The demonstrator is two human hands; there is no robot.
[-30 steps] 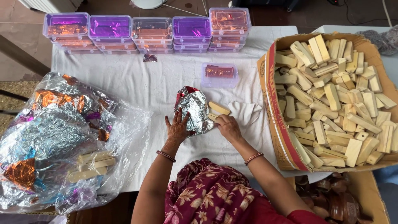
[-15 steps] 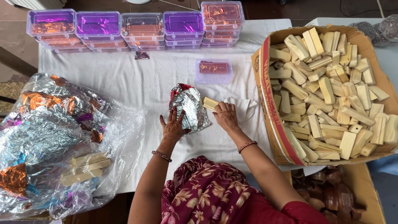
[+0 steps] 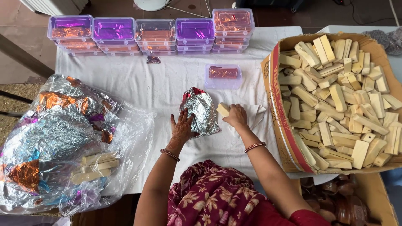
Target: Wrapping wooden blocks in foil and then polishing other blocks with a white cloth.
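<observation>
The left hand [image 3: 182, 127] lay flat and released, fingers spread, against the lower left edge of a crumpled sheet of silver foil with a red lining [image 3: 200, 111], which sat near the middle of the desk covered in white cloth [image 3: 125, 83]. The right hand [image 3: 236, 116] was closed over a pale cream rectangular bar [image 3: 222, 109], pressing it at the foil's right edge (only the bar's left end showed beyond the fingers). Just behind them stood a single clear plastic box holding a copper-foiled bar [image 3: 223, 76]. Along the far edge ran a row of stacked clear plastic boxes with purple and copper foil inside [image 3: 150, 35]. To the right, an open cardboard carton heaped with pale cream bars [image 3: 339, 100] touched the cloth. At the left lay a large clear plastic bag stuffed with silver and orange foil [image 3: 63, 134], with a few cream bars inside it.
</observation>
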